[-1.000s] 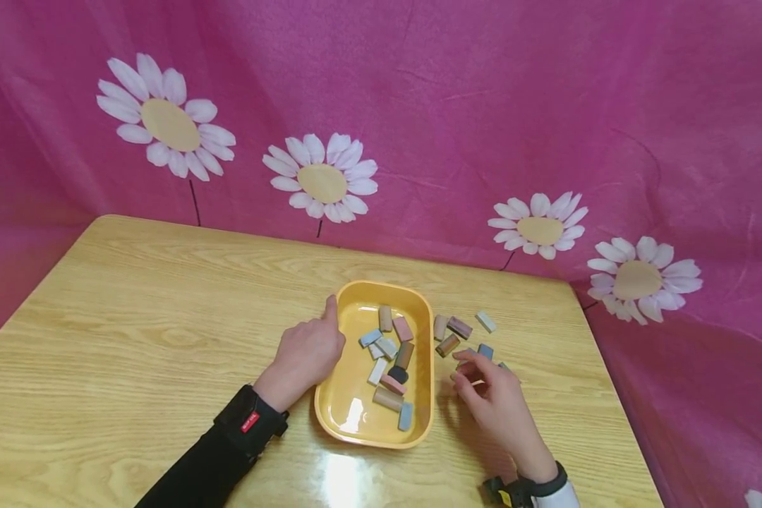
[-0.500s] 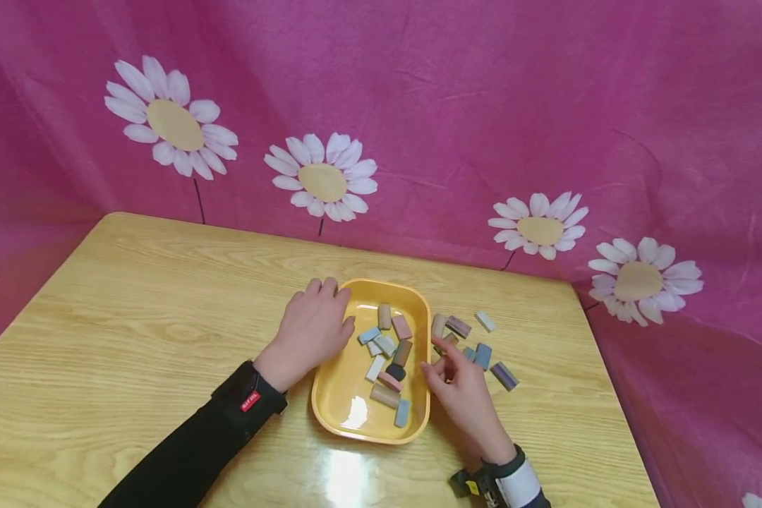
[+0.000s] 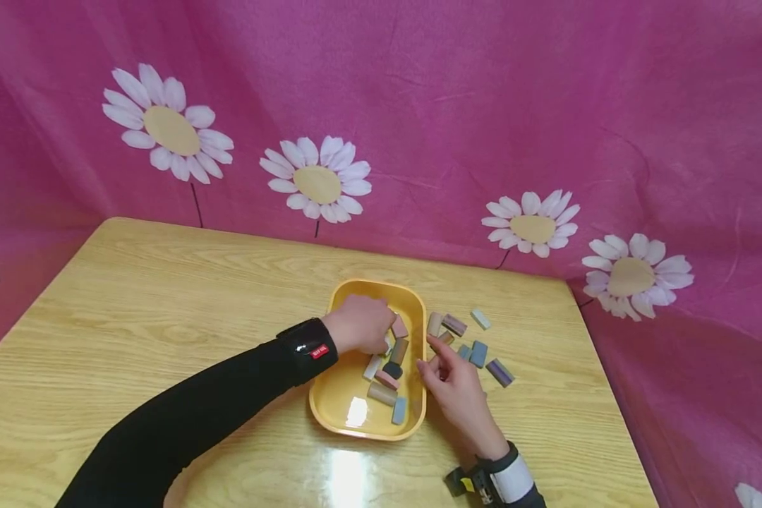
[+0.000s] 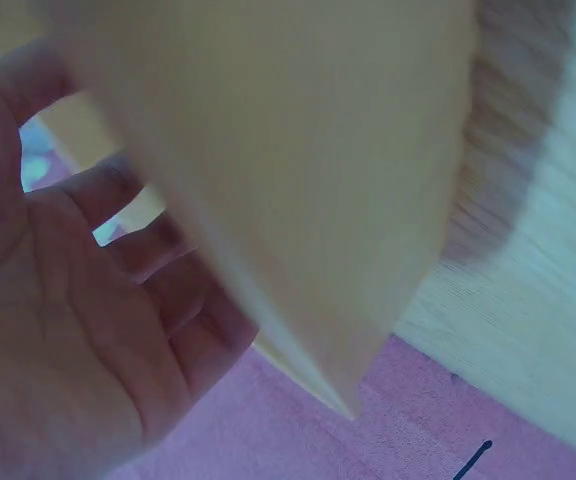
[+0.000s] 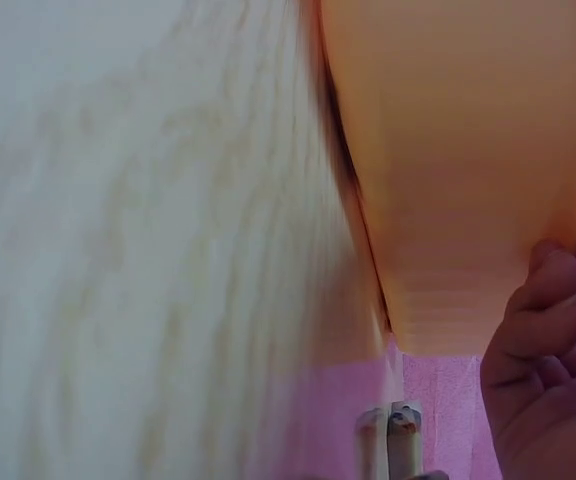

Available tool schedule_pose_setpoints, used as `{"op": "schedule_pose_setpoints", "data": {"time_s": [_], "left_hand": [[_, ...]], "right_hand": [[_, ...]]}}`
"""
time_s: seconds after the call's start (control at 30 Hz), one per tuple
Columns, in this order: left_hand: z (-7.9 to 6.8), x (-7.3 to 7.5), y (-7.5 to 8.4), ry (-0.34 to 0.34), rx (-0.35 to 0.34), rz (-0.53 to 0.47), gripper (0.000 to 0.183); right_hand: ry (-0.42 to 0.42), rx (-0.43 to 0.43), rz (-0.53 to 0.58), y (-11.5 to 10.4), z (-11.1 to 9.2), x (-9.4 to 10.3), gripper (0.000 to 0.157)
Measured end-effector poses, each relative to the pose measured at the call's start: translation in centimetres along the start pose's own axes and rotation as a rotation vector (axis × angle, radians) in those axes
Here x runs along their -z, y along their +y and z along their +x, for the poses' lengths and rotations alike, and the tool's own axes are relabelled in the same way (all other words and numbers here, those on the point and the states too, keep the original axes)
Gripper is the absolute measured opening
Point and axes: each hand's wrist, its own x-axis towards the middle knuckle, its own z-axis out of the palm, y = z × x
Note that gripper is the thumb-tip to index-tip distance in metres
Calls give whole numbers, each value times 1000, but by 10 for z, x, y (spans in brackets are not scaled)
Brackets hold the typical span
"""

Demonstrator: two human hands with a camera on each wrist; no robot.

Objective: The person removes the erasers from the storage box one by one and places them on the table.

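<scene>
My left hand (image 3: 360,324) reaches over the left rim into a yellow tray (image 3: 329,406). It is above the tray's upper part, near a pink block (image 3: 399,327) and a brown block (image 3: 399,351). In the left wrist view, the fingers (image 4: 153,245) are loosely extended past the tray wall (image 4: 298,150), which hides their tips. My right hand (image 3: 460,395) holds the tray's right rim between thumb and index finger; in the right wrist view, fingertips touch the outer wall (image 5: 448,180). Also in the tray are a white block (image 3: 372,367), a dark round piece (image 3: 392,370) and several others.
Several more small blocks lie on the wooden table (image 3: 184,303) right of the tray, among them a blue-grey one (image 3: 478,354), a purple striped one (image 3: 500,372) and a pale one (image 3: 480,319). A pink flowered cloth (image 3: 419,106) hangs behind the table.
My left hand has gone from the tray's left rim into the tray. My right hand has left the blocks on the table and moved left to the tray's right rim.
</scene>
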Motion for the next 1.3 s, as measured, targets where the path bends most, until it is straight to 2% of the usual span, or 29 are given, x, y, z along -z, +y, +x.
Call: {"op": "schedule_pose_setpoints", "data": {"time_s": [0.2, 0.37, 0.53, 0.7, 0.8, 0.93, 1.07, 1.17, 1.3], "left_hand": [[-1, -2, 7, -49, 17, 97, 45], [0, 0, 14, -13, -8, 92, 36], [2, -3, 16, 20, -62, 81, 24], [-3, -6, 14, 34, -95, 74, 39], [-10, -1, 11, 54, -86, 74, 46], [-26, 16, -2, 142, -72, 91, 44], [-48, 30, -27, 220, -43, 99, 42], [-61, 28, -51, 237, 1, 87, 44], [-68, 10, -78, 248, 44, 67, 36]], "right_hand": [[-9, -56, 15, -3, -1, -1, 46], [6, -57, 1, -3, 0, 2, 46], [8, -46, 5, 0, 1, 1, 46], [9, -46, 8, 0, 0, 0, 46], [10, -44, 2, 0, 0, -1, 45], [13, -39, -8, 1, -1, -2, 44], [10, -18, -18, 1, 0, -4, 44], [6, 6, -29, 1, 1, -4, 47], [6, 13, -42, 1, 2, -3, 47]]}}
